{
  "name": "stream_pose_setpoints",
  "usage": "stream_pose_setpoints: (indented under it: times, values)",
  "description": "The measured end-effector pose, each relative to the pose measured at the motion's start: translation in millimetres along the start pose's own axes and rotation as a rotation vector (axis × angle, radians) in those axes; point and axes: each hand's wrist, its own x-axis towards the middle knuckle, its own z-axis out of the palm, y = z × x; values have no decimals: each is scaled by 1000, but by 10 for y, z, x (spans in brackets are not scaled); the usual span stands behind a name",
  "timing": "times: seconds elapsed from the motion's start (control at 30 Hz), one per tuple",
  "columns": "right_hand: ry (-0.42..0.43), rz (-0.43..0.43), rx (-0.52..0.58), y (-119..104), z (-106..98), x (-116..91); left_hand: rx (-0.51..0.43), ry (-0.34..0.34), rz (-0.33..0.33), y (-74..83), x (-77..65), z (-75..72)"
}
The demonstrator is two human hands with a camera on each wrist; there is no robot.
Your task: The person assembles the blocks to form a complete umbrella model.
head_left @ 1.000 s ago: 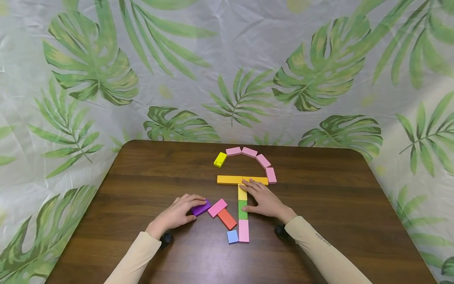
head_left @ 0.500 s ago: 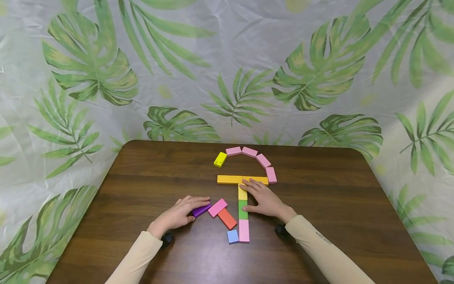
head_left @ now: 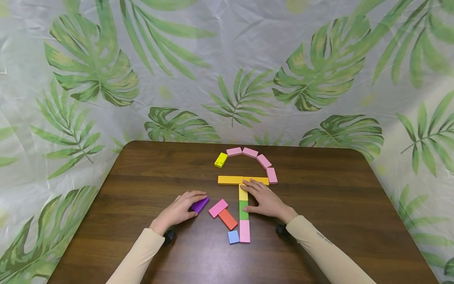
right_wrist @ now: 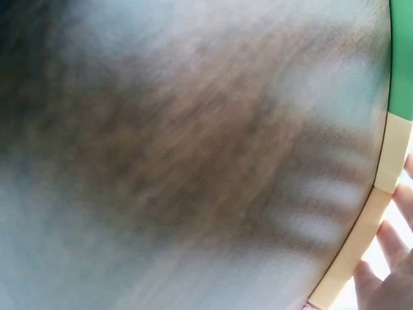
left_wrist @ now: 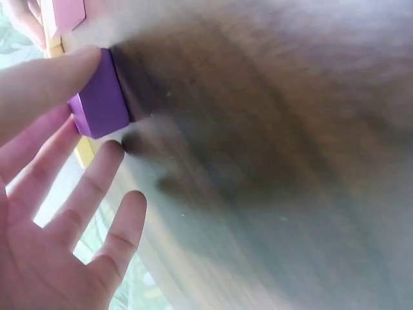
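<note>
My left hand pinches a purple block between thumb and fingers, left of the column of blocks. In the left wrist view the thumb lies over one end of the purple block, with the ring and little fingers spread free. My right hand rests on the column with relaxed fingers. Its fingertips reach the right-hand orange block and the pale yellow block, and the thumb touches the green block. A light pink block forms the near end of this column.
Beside the purple block, a bright pink block meets a red block, which slants towards a small blue block. Farther back, another orange block continues the crossbar, under an arc of light pink blocks ending in a yellow block.
My left hand has turned the purple block and drawn it slightly away from the bright pink block, opening a gap between them. The right hand keeps its place.
</note>
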Motion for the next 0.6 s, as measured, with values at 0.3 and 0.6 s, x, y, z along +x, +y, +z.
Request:
stream_pose_setpoints:
  times: [0.3,0.6]
  values:
    - [-3,4,8,1,-3,0,37,25,-66,-54,275,-34]
    - [4,-4,15,0,0,1,75,35,-118,-125,555,-73]
